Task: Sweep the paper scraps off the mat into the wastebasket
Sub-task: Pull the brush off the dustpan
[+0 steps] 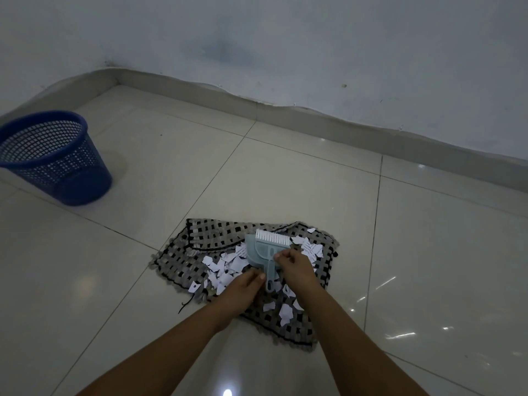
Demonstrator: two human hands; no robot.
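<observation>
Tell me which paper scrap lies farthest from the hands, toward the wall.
The small scrap near the mat's far right corner, beyond the brush bristles. It lies alone; the others cluster nearer the hands.

Dim, bluish picture; overhead light glares off the glossy floor (285,178) near the bottom edge. The baseboard (314,118) bends from wide-angle distortion.

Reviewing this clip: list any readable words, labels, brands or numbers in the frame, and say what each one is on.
No text can be read.
Paper scraps on the mat: several carry dark printed lines, too small and blurred to read.
Brush and dustpan set, wastebasket: no label or brand visible.
</observation>
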